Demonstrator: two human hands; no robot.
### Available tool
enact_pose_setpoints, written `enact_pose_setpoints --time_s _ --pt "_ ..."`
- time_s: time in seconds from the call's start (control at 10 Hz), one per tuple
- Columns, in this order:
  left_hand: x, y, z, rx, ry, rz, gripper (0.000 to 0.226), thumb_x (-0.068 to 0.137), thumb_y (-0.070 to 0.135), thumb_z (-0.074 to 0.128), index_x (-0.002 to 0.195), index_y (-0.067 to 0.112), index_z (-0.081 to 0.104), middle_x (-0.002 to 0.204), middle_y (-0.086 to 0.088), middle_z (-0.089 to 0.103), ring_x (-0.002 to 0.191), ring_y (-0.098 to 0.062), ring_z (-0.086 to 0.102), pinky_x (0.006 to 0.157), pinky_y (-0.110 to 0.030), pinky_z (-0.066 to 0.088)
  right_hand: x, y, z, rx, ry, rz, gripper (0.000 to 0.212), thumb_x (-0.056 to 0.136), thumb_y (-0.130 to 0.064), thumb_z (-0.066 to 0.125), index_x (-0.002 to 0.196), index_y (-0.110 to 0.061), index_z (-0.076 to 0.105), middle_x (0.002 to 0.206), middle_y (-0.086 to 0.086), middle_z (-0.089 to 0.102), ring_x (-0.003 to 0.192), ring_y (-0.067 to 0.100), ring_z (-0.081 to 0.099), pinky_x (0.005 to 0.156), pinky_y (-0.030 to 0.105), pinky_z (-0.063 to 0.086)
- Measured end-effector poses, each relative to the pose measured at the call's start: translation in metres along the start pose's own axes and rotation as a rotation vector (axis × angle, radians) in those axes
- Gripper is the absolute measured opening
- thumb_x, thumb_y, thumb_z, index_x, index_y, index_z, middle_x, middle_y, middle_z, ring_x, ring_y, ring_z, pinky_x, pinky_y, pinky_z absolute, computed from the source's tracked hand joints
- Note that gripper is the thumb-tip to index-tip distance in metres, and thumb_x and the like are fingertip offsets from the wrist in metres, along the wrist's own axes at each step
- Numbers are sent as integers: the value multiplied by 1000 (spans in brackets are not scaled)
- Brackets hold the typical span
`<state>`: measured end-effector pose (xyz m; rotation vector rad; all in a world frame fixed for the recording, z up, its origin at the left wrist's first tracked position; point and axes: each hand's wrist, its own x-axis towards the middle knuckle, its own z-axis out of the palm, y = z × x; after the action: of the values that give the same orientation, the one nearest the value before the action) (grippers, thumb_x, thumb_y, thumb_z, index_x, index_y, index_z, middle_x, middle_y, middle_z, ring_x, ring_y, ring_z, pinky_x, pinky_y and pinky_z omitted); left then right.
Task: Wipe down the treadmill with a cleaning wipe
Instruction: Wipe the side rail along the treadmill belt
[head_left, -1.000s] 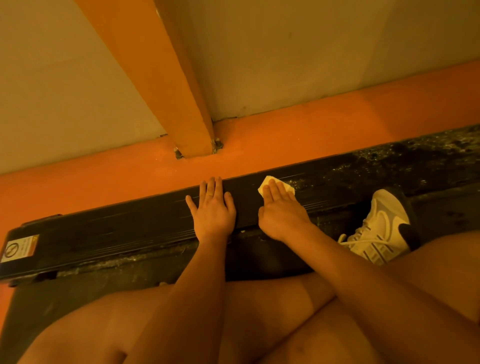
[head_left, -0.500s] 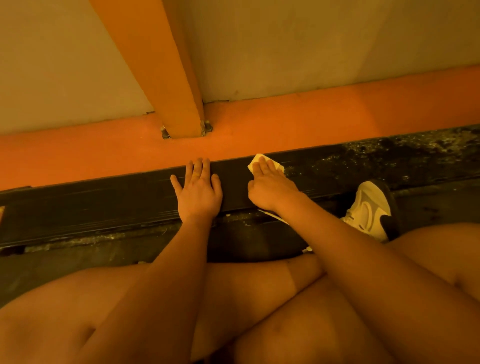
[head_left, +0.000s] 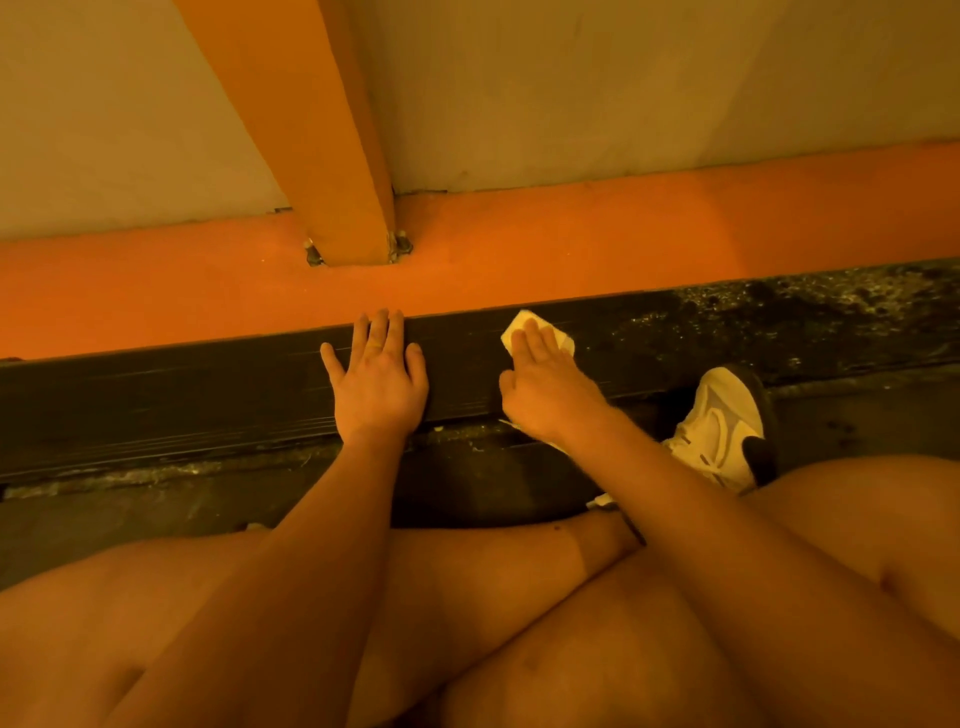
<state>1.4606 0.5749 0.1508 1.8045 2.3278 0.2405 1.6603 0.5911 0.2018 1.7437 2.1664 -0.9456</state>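
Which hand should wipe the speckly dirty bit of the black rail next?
Right. The right hand presses the wipe on the rail, nearer the speckled patch; the left hand rests bare.

I count two grips, left grip (head_left: 376, 382) and right grip (head_left: 545, 384); one wipe (head_left: 514, 326); one treadmill rail (head_left: 182, 395); one orange post (head_left: 317, 130); two base bolts (head_left: 311, 253); one white shoe (head_left: 719, 426).

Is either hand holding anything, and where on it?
Nothing gripped. The right hand presses the wipe flat onto the rail, straight fingers over its middle; the left hand rests bare on the rail.
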Motion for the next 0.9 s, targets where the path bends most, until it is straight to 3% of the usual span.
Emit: enact_pose_setpoints --time_s 0.1,0.3,0.5,0.8,0.9 --pt "2 0 1 -1 2 -4 57 106 42 21 160 24 19 167 2 16 155 -18 3 121 -60 -1 -24 -7 21 -32 -1 5 65 109 -29 24 159 -4 -9 166 14 -19 154 29 -16 124 42 -4" --pt "0 1 1 -10 -4 -3 57 106 42 22 160 24 19 167 2 17 155 -18 3 121 -60 -1 10 2 -7 44 14 3 64 109 -30 26 160 -7 -6 168 11 -16 154 27 -16 124 44 0" --pt "1 0 1 -6 2 -8 57 106 42 22 160 24 19 167 2 17 155 -18 3 121 -60 -2 -31 -4 21 -61 -144 -34 69 110 -38 23 158 -8 -16 164 9 -29 152 25 -25 124 43 -4" --pt "4 12 -4 -19 -65 -25 58 107 39 23 161 18 16 168 -1 12 155 -19 3 118 -65 -2 -15 20 -6 -95 -179 -66 67 110 -37 24 159 -10 -13 165 7 -26 153 25 -22 126 49 2" --pt "1 45 3 -20 -104 66 60 107 41 24 161 19 13 168 0 10 155 -18 1 118 -63 -3 -23 29 -7 -157 -203 -88 66 110 -36 24 159 -12 -12 166 6 -24 153 24 -19 126 47 2"
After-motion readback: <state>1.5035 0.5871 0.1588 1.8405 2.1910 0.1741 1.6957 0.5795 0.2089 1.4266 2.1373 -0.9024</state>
